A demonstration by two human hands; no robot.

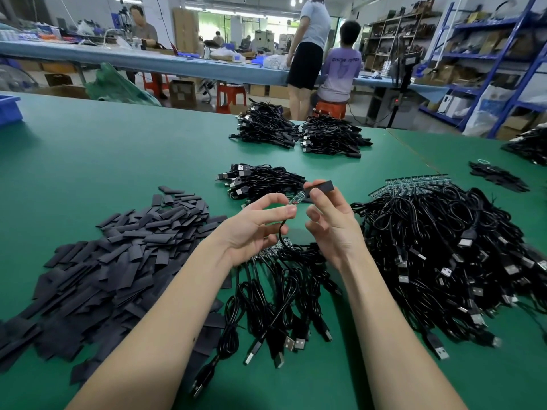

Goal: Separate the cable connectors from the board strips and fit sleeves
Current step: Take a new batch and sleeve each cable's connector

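My left hand [260, 224] pinches a small green connector board [297, 198] at the end of a black cable that loops down below my fingers. My right hand [328, 220] pinches a flat black sleeve [321, 186] whose open end sits over the tip of that board. Both hands hover above a bundle of black USB cables [281, 294] still joined to a board strip [273, 247]. A big heap of cables on board strips [444, 244] lies to the right. Loose black sleeves [118, 255] are piled on the left.
Finished cable bundles [260, 182] lie just beyond my hands, with two more stacks [299, 133] farther back on the green table [103, 149]. A blue bin [9, 109] sits at the far left edge. People work at a long bench behind.
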